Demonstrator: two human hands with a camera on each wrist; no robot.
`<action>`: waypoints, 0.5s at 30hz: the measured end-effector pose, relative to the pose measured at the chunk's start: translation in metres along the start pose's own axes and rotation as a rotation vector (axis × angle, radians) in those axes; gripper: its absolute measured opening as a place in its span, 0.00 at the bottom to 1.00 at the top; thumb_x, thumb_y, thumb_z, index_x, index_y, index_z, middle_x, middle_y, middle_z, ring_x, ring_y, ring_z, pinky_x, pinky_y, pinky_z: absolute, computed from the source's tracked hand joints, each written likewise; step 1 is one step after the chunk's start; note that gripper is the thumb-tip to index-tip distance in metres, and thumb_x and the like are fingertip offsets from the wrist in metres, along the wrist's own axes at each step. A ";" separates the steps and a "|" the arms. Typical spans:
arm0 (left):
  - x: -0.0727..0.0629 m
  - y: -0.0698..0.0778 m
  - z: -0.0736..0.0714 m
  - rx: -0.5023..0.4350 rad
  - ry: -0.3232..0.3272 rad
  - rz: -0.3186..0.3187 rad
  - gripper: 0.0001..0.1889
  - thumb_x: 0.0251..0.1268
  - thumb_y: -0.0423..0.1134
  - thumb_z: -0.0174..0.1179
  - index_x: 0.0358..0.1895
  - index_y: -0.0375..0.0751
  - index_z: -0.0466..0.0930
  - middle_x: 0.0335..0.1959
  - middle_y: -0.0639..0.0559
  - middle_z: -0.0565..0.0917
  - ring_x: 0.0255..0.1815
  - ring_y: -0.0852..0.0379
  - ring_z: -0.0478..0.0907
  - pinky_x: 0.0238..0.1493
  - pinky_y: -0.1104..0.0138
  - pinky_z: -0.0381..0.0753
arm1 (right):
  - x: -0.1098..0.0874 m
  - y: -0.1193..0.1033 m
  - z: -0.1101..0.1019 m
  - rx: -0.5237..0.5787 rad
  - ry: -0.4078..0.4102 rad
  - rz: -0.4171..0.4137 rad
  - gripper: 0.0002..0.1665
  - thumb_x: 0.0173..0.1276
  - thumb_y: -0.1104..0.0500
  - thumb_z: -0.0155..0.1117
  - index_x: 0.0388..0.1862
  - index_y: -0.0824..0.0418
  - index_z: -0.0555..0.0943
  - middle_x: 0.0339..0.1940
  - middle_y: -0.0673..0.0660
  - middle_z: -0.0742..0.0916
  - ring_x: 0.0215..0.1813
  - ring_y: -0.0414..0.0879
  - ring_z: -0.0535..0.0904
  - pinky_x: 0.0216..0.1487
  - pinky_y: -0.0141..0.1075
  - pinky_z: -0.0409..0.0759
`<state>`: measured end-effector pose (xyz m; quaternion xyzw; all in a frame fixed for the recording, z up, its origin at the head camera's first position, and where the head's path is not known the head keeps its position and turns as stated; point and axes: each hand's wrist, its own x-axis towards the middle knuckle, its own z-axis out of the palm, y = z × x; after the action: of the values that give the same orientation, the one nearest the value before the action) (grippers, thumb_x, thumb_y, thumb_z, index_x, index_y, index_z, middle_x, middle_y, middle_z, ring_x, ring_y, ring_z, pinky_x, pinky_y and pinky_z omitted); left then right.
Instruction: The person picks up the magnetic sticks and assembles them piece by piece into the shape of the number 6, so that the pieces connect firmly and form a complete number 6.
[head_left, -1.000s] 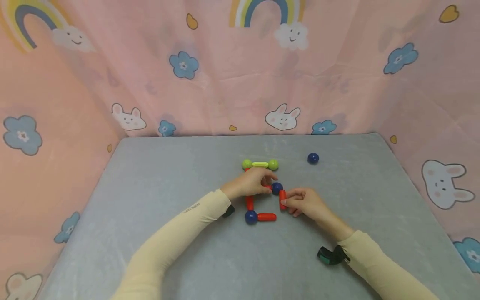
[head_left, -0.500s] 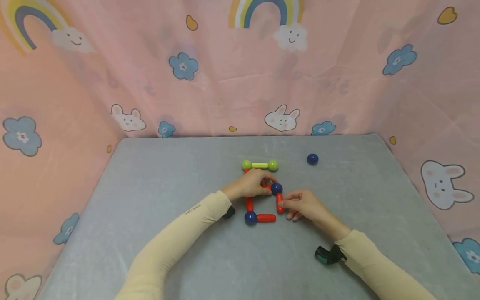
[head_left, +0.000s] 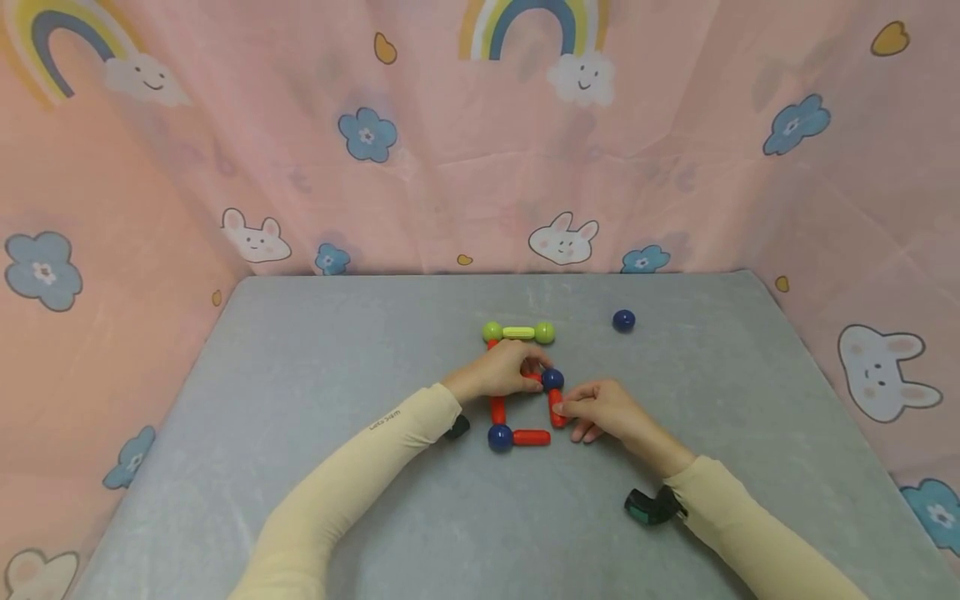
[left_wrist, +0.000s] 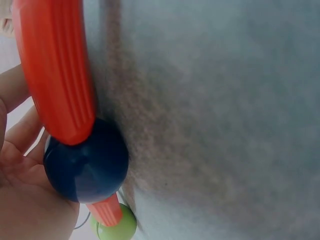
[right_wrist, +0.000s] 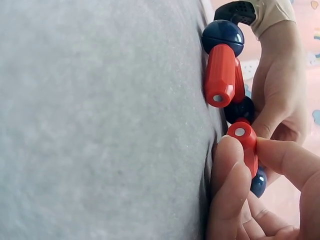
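A frame of red magnetic rods and dark blue balls lies on the table. My right hand (head_left: pixel 611 408) pinches a red magnetic rod (right_wrist: pixel 251 161) between thumb and index finger; its far end meets a blue ball (head_left: pixel 552 379). A silver magnet tip shows on the rod's near end. My left hand (head_left: pixel 498 369) reaches over the frame and grips the short red rod (head_left: pixel 533 377) beside that ball. Nearer me, another blue ball (head_left: pixel 500 437) bears a red rod (head_left: pixel 532 437) pointing right, close to the pinched rod's end. A middle blue ball (left_wrist: pixel 87 162) is hidden under my left hand in the head view.
A lime green rod (head_left: pixel 518 332) with a green ball (head_left: pixel 492 332) at each end tops the frame. One loose blue ball (head_left: pixel 624 321) lies at the back right of the grey table (head_left: pixel 337 333). Pink printed cloth (head_left: pixel 450 167) stands behind.
My right hand has moved slightly left and toward me, swinging the pinched red rod's near end toward the lower rod. My left hand stays in place.
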<state>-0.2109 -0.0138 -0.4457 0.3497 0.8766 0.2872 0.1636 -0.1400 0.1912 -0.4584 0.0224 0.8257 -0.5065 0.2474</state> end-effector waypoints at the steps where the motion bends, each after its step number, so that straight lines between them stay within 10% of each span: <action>1: 0.000 0.000 0.000 0.001 0.001 0.000 0.17 0.62 0.38 0.69 0.55 0.45 0.83 0.40 0.53 0.87 0.38 0.63 0.79 0.40 0.76 0.76 | 0.000 0.000 0.000 0.002 0.003 -0.001 0.19 0.66 0.54 0.67 0.46 0.69 0.84 0.26 0.50 0.89 0.21 0.41 0.84 0.24 0.34 0.82; 15: -0.001 -0.001 0.001 -0.012 0.004 -0.013 0.18 0.63 0.39 0.68 0.56 0.45 0.83 0.41 0.53 0.86 0.38 0.63 0.78 0.41 0.75 0.77 | -0.001 0.000 0.001 0.020 0.008 -0.001 0.20 0.67 0.54 0.66 0.47 0.69 0.83 0.24 0.50 0.87 0.20 0.41 0.83 0.24 0.33 0.82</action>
<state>-0.2099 -0.0143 -0.4469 0.3426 0.8774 0.2920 0.1659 -0.1384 0.1911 -0.4583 0.0267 0.8217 -0.5145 0.2436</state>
